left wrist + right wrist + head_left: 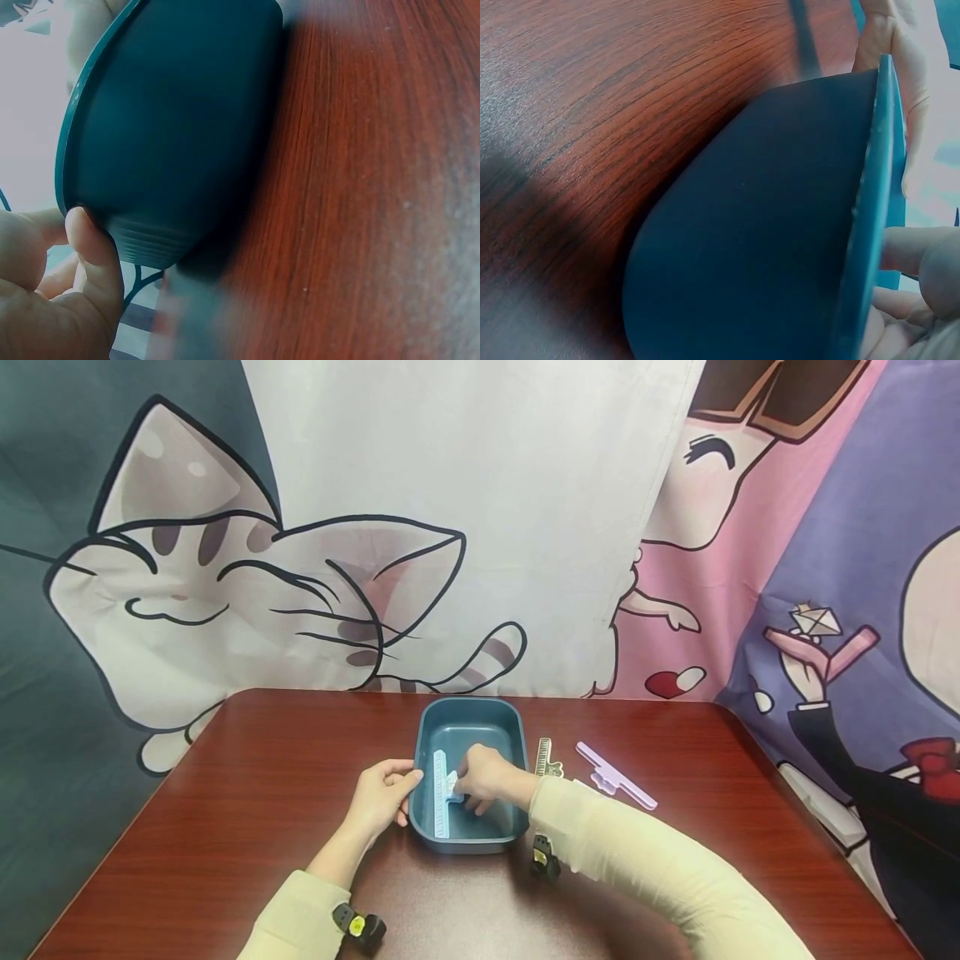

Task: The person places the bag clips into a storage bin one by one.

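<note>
A dark teal plastic basin (471,713) stands on the table in the head view. At its left rim is my left hand (381,795), thumb and fingers pinching the edge; the left wrist view shows this grip close up, beside the basin's outer wall (172,112). My right hand (489,774) reaches down inside the basin. Its fingers pinch the handle of a light blue sealing clip (440,797), whose long bar lies lengthwise along the left side. In the right wrist view the basin wall (757,225) hides the clip and part of the right fingers (904,251).
Right of the basin, a pale yellow clip (544,756) and a lilac clip (617,777) lie on the reddish-brown wooden table (285,777). A pale edge of another thing shows by the right sleeve. A printed cloth (480,527) hangs behind the table.
</note>
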`<state>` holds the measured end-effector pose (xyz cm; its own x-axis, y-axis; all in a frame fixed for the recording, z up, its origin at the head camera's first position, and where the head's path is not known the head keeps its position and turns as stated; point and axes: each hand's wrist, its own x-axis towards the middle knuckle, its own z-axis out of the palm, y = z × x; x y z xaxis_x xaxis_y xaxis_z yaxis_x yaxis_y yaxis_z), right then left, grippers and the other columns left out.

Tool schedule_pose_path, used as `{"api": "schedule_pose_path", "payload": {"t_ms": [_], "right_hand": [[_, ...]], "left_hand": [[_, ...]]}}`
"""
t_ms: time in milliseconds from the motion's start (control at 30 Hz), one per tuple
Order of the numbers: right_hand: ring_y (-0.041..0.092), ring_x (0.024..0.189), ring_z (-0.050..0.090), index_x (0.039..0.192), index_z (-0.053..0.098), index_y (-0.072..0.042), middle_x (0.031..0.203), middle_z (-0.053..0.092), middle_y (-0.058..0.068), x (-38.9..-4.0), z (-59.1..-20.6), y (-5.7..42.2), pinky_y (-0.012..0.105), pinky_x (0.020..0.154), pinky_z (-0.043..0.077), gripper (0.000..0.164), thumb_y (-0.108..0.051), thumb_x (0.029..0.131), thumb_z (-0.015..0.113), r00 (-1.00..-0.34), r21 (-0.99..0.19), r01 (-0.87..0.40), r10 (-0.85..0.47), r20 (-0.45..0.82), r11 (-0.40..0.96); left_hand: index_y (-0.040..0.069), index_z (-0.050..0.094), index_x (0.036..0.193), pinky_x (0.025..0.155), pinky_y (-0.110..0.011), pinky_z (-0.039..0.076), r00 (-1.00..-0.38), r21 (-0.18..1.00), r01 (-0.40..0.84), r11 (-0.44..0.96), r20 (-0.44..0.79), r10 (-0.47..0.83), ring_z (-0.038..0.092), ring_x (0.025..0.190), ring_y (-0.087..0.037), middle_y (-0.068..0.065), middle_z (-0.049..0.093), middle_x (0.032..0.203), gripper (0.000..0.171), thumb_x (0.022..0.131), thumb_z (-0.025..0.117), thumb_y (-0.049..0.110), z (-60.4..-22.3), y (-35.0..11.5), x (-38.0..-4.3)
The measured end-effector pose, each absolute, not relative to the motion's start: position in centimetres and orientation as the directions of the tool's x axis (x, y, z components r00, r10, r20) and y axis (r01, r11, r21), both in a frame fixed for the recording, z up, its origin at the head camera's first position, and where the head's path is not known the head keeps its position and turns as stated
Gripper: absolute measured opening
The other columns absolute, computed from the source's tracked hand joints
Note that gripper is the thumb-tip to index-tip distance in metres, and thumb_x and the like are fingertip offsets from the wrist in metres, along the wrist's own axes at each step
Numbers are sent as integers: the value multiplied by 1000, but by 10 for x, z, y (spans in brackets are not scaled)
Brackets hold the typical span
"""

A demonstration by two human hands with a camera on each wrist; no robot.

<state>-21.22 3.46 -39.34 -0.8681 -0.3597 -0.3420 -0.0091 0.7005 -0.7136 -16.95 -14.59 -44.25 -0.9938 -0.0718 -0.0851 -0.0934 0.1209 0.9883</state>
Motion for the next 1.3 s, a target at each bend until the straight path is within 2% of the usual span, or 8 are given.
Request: {"api": "schedule_pose_path", "payload": {"t_ms": [200, 633, 700, 900, 1133, 1300], "right_hand": [[30, 71, 74, 122, 63, 15, 82, 69, 16, -213, -393, 39, 32, 54, 61, 35, 1, 91, 71, -856, -686, -76, -400, -327, 723], [28, 79, 73, 121, 66, 13, 88, 70, 14, -213, -395, 47, 31, 59, 62, 34, -3, 91, 72, -843, -673, -157, -453, -289, 723], [28, 82, 73, 120, 68, 11, 93, 72, 15, -213, -394, 47, 33, 64, 62, 34, -7, 90, 73, -840, -656, -196, -469, -271, 729], [28, 103, 70, 119, 70, 6, 110, 73, 17, -210, -395, 49, 38, 85, 60, 38, -16, 89, 74, -817, -617, -314, -536, -212, 722], [27, 109, 67, 123, 68, 6, 118, 71, 18, -202, -396, 51, 41, 90, 57, 40, -16, 90, 73, -809, -605, -358, -560, -179, 711], [25, 106, 66, 125, 67, 4, 120, 70, 17, -195, -394, 52, 39, 90, 56, 41, -17, 91, 72, -801, -567, -414, -581, -144, 712]], "left_hand": [[-14, 60, 126, 38, -18, 44, -993, 987, -100, 126, -91, -74, 48, 43, -10, -9, 60, 66, 35, 96, 67, 2, -443, -146, -171], [-13, 60, 126, 39, -18, 44, -993, 985, -100, 138, -90, -75, 48, 43, -10, -9, 60, 65, 35, 96, 67, 3, -444, -145, -171], [-13, 60, 126, 39, -18, 44, -993, 986, -99, 135, -89, -74, 48, 43, -10, -10, 60, 66, 35, 96, 67, 3, -444, -145, -171], [-12, 60, 126, 39, -18, 44, -993, 985, -104, 135, -94, -76, 48, 43, -10, -12, 60, 67, 35, 96, 68, 4, -445, -147, -171], [-11, 61, 127, 39, -18, 44, -991, 985, -116, 131, -107, -77, 48, 43, -11, -12, 60, 67, 35, 97, 69, 5, -444, -146, -170], [-11, 61, 126, 39, -18, 44, -991, 984, -116, 135, -106, -76, 48, 43, -11, -11, 60, 67, 34, 97, 68, 4, -443, -145, -170]]}}
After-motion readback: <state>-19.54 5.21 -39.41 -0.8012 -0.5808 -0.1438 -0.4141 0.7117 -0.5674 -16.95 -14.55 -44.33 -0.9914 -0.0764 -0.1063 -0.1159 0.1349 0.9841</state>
